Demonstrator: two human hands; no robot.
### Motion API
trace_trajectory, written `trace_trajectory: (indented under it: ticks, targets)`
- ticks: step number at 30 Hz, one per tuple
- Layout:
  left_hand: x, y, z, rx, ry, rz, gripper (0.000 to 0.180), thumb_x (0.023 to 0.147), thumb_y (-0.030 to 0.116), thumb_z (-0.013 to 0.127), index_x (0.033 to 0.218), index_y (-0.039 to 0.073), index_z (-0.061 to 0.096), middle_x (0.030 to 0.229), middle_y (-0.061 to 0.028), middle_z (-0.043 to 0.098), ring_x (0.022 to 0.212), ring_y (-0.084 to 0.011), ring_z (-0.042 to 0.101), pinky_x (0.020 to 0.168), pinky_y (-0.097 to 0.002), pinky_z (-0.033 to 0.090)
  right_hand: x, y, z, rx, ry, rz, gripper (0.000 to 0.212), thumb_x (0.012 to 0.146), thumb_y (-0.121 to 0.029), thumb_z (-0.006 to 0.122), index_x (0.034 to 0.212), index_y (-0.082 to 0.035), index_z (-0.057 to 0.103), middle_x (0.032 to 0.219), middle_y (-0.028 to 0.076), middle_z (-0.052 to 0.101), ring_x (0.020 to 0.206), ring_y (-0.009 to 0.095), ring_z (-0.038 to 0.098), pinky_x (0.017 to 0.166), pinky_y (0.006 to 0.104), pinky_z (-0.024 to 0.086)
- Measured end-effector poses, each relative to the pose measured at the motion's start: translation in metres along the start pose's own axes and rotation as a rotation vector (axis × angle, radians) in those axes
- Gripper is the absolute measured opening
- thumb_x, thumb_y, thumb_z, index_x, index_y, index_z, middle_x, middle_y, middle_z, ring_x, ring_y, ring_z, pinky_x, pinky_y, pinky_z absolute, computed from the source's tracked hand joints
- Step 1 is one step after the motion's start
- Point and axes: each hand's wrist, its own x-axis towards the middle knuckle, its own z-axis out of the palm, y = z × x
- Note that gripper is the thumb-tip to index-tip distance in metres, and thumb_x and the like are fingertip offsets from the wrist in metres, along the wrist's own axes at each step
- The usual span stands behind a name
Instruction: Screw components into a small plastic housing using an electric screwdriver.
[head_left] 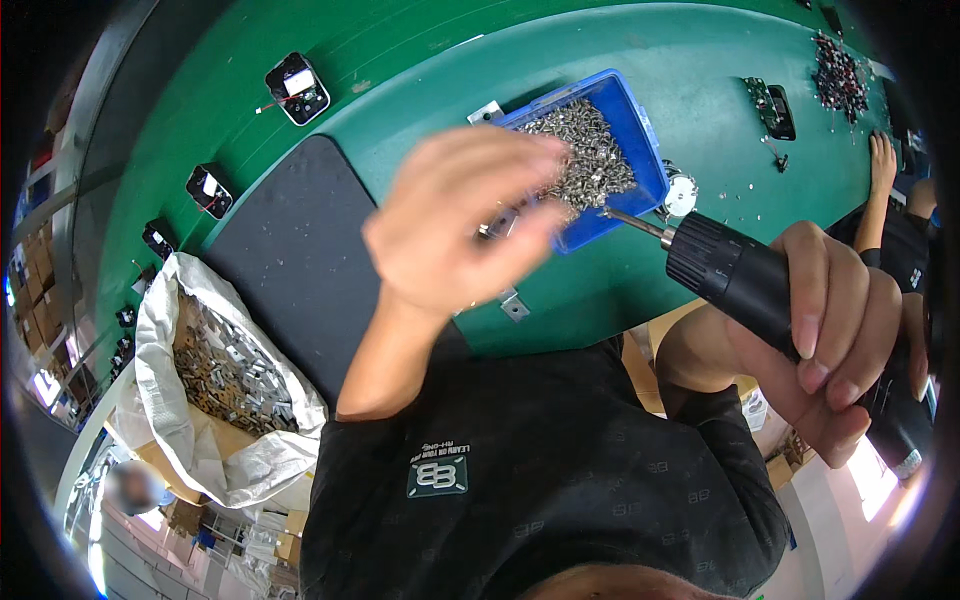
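My left hand (455,215), smeared by motion, is over the near left side of a blue plastic bin (640,140). Its thumb and fingers are apart. Small silver screws (590,150) fill much of the bin. Close to my left palm shows a small shiny metal part (495,225), partly hidden by the hand. A black electric screwdriver (735,270) is in my right hand (840,320), fingers wrapped round its body. Its thin bit points left, the tip in front of the bin's near right edge. A round silver part (680,193) stands beside the bin.
Metal brackets (513,305) lie near the bin on the green table (420,90). To the left are a black mat (290,230) and a white sack (165,330) of metal pieces. Small black devices (298,90) line the far left; another person's hand (882,165) rests at right.
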Motion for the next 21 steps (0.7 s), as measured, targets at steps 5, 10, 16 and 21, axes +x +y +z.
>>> trace_trajectory:
  ticks: [5,10,16,21]
  targets:
    - [0.006,-0.004,-0.032,0.164,-0.100,-0.298,0.027,0.067,0.006,0.082,0.091,0.001,0.071,0.085,-0.0095,0.070,0.074,-0.0226,0.067,0.068,-0.0324,0.054,0.001,-0.002,0.003,-0.102,0.103,-0.031,0.034,0.068,-0.015,0.078,0.098,-0.020,0.065,0.070,-0.009,0.060,0.062,0.003,0.058,0.072,0.0202,0.048]
    - [0.000,0.004,-0.001,0.136,-0.275,0.000,0.044,0.061,0.018,0.088,0.099,-0.001,0.072,0.088,-0.0114,0.071,0.076,-0.0236,0.068,0.066,-0.0297,0.053,0.001,-0.004,-0.006,0.026,-0.018,0.011,0.031,0.067,-0.015,0.080,0.093,-0.020,0.066,0.069,-0.009,0.061,0.063,0.004,0.060,0.074,0.0200,0.049]
    - [-0.002,0.010,0.015,0.033,-0.254,0.010,0.032,0.064,0.007,0.083,0.093,-0.002,0.073,0.085,-0.0108,0.072,0.076,-0.0218,0.068,0.066,-0.0291,0.053,0.008,-0.013,-0.011,0.061,-0.181,0.184,0.031,0.065,-0.014,0.082,0.091,-0.019,0.067,0.070,-0.008,0.062,0.064,0.004,0.061,0.075,0.0198,0.050]
    - [-0.002,0.011,0.015,-0.032,-0.247,0.005,0.031,0.064,0.006,0.082,0.092,-0.002,0.073,0.086,-0.0108,0.072,0.078,-0.0220,0.069,0.067,-0.0292,0.053,0.006,-0.012,-0.014,0.099,-0.144,0.139,0.033,0.066,-0.015,0.083,0.094,-0.017,0.066,0.070,-0.008,0.063,0.063,0.005,0.062,0.073,0.0209,0.051]
